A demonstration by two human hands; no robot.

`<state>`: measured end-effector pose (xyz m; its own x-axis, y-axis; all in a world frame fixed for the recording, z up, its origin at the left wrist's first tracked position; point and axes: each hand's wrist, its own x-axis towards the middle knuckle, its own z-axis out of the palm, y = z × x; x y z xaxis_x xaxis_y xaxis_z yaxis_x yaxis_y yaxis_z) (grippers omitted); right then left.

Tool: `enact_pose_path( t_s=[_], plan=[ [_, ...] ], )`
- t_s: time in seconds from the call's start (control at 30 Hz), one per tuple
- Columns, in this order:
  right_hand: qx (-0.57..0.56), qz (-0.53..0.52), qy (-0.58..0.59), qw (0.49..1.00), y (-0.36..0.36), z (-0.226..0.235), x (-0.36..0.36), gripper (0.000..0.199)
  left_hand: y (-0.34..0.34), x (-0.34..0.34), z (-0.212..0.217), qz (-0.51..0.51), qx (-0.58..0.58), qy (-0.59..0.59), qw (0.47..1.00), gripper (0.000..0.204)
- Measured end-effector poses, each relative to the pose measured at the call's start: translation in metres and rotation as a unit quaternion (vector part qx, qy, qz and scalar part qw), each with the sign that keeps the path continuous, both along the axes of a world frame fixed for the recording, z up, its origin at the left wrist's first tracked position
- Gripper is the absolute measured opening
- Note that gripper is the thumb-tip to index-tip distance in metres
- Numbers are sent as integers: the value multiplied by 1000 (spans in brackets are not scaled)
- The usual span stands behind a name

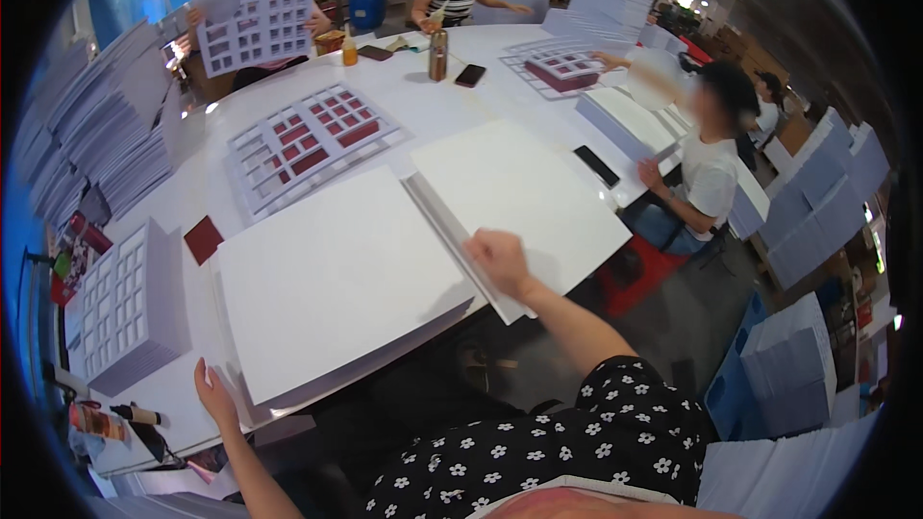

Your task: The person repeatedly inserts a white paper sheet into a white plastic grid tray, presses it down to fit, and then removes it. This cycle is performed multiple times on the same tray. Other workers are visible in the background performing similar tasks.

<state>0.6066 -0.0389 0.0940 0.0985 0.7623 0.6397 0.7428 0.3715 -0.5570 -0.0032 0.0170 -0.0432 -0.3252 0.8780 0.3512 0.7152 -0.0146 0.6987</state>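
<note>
A large flat white box (336, 288) lies in front of me, its white cover panel (519, 192) spread to the right along a narrow spine strip (452, 240). My right hand (498, 259) is a fist, pressed down or hovering at the cover beside that strip; no tool shows in it. At the near left, my left hand (215, 396) is held upright with its fingers stretched, close to the box's left edge and holding nothing. A dark red square piece (202, 240) lies on the table beyond the box's left corner.
White grid frames (130, 312) are stacked at the left. Beyond the box sits a grid tray with red compartments (312, 139). Farther off stand a metal bottle (438, 56) and a glue bottle (349, 50). A phone (596, 166) lies near a seated co-worker (707, 173). Tall board stacks flank the table.
</note>
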Motion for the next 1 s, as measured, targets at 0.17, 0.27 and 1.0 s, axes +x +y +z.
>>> enact_pose_path(
  t_s=[0.17,0.27,1.0],
  plan=[
    [-64,-123,158,978,64,-23,61,14,-6,29,0,129,-88,365,918,44],
    [-88,-221,62,969,80,-62,99,17,-3,46,10,109,-99,333,931,45],
    [-134,-222,111,959,82,-89,108,16,-5,48,18,105,-96,342,929,41]
  ],
)
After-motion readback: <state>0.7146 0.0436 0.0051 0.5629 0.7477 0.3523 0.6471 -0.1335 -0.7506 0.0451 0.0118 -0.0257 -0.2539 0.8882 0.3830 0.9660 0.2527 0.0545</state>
